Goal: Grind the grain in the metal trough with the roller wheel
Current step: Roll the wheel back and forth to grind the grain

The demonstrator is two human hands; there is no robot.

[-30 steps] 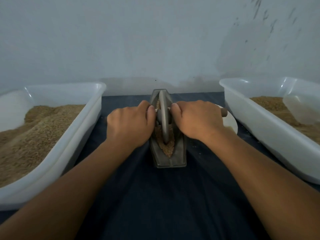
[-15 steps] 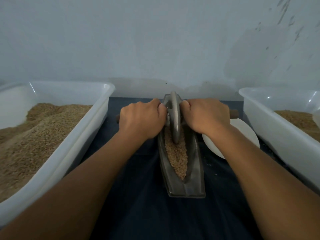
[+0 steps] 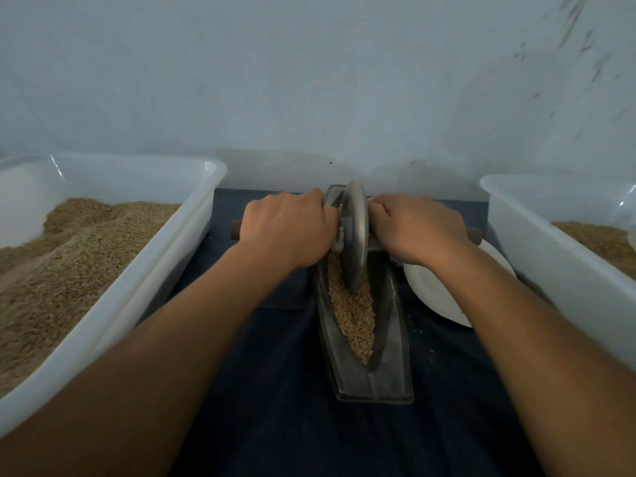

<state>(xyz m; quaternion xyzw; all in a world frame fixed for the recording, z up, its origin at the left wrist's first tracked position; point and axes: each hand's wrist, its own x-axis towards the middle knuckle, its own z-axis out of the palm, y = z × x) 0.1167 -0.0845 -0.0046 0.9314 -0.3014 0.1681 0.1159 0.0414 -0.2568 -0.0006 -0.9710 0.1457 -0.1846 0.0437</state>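
1. Head view: the metal trough (image 3: 364, 373) lies lengthwise on a dark blue cloth (image 3: 275, 425), its near end toward the person, its far end close to the pale wall (image 3: 309, 80)
2. The roller wheel (image 3: 354, 235) stands upright on edge in the far half of the trough, its lower rim down in the grain (image 3: 354, 318), which fills the channel from the wheel to the near tip
3. The left hand (image 3: 285, 232) is clenched round the wooden handle (image 3: 235, 229) on the wheel's left side; only the handle's brown end shows past the knuckles
4. The right hand (image 3: 420, 228) grips the handle on the other side, and its brown tip (image 3: 475, 234) pokes out beyond the hand
5. A white tub (image 3: 137, 304) heaped with brown grain sits left of the cloth, beside the left forearm
6. A second white tub (image 3: 550, 270), also holding grain, sits on the right
7. A white plate (image 3: 437, 297) lies between the trough and the right tub, partly under the right wrist
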